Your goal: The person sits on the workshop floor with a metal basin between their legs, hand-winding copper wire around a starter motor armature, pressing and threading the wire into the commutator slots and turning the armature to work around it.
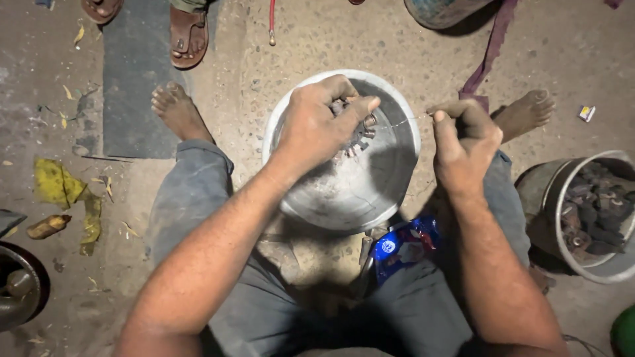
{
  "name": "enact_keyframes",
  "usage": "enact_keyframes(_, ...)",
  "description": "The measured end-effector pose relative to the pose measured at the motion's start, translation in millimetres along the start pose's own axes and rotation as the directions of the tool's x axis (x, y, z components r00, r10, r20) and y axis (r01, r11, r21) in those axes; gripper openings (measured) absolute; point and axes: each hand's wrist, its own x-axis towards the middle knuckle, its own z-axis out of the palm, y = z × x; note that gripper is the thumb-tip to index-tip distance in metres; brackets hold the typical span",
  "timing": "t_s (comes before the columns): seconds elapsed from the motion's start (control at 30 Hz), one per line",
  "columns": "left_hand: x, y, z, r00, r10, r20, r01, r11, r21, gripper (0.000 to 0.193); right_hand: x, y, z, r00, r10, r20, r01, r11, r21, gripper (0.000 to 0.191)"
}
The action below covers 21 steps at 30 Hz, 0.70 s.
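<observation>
My left hand (pixel 319 123) is closed around a bunch of small metal parts (pixel 362 134), held over a round metal basin (pixel 360 192) between my knees. A thin wire (pixel 403 121) runs from the bunch to my right hand (pixel 464 142), which pinches the wire's end in a closed fist. The parts seem strung on the wire. Some parts are hidden behind my left fingers.
A bucket (pixel 582 215) of dark greasy parts stands at the right. A blue packet (pixel 402 244) lies by my lap. Another person's sandalled feet (pixel 189 36) are at the top left on a dark mat (pixel 135 73). A dark bowl (pixel 20 284) sits at the left edge.
</observation>
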Motion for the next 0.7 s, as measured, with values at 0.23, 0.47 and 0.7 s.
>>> enact_keyframes(0.23, -3, -1, -3, 0.999, 0.021, -0.043, -0.019, 0.999, 0.044, 0.026, 0, -18, 19, 0.917, -0.337, 0.214, 0.369, 0.919, -0.135, 0.031)
enact_keyframes(0.47, 1, -11, 6, 0.975, 0.121, -0.184, -0.086, 0.979, 0.187, 0.031, -6, -26, 40, 0.96, -0.036, 0.278, 0.069, 0.992, -0.106, 0.014)
enact_keyframes(0.7, 11, -23, 6, 0.98, 0.14, -0.141, -0.146, 0.989, -0.032, 0.035, 1, -10, 33, 0.99, 0.019, 0.141, -0.022, 1.0, 0.015, 0.016)
